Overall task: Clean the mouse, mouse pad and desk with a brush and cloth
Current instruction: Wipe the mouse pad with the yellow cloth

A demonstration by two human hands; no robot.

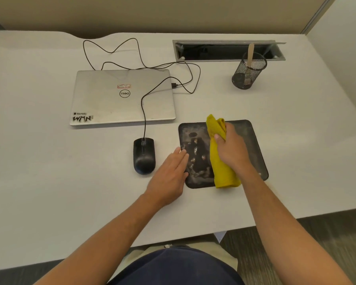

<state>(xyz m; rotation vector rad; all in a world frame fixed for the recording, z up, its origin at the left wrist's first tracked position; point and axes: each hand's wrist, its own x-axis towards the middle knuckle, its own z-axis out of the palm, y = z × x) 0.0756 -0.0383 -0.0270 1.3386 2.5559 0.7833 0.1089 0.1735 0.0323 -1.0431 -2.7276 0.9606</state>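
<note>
A black mouse pad (251, 140) lies on the white desk (49, 182), its left half smeared with grey dust and small bits of debris. My right hand (232, 149) grips a bunched yellow cloth (222, 171) that rests on the middle of the pad. My left hand (171, 175) lies flat, fingers together, pressing the pad's left edge. A black wired mouse (144, 156) sits on the desk just left of that hand, apart from it. A pale wooden brush handle (250, 53) sticks up from a black mesh cup (248, 72) at the back right.
A closed silver laptop (123, 97) lies behind the mouse, with thin black cables (111, 51) looping over it and the desk. An open cable tray (228, 50) is set into the desk at the back. The desk's front edge runs close to my body.
</note>
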